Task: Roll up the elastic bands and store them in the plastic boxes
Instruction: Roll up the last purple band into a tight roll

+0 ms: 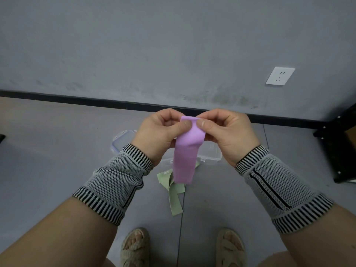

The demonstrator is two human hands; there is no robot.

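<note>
Head view: your left hand [158, 132] and right hand [225, 132] are close together, each pinching the top end of the purple band [185, 157] between thumb and fingers. The band hangs straight down, long axis vertical, above the clear boxes [212, 153] and the green band [174, 191] on the floor [57, 151].

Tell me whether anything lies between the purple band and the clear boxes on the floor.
Nothing visible does. Both hands, left hand and right hand, pinch the purple band in the air above the clear boxes. The green band lies on the floor in front of them.
</note>
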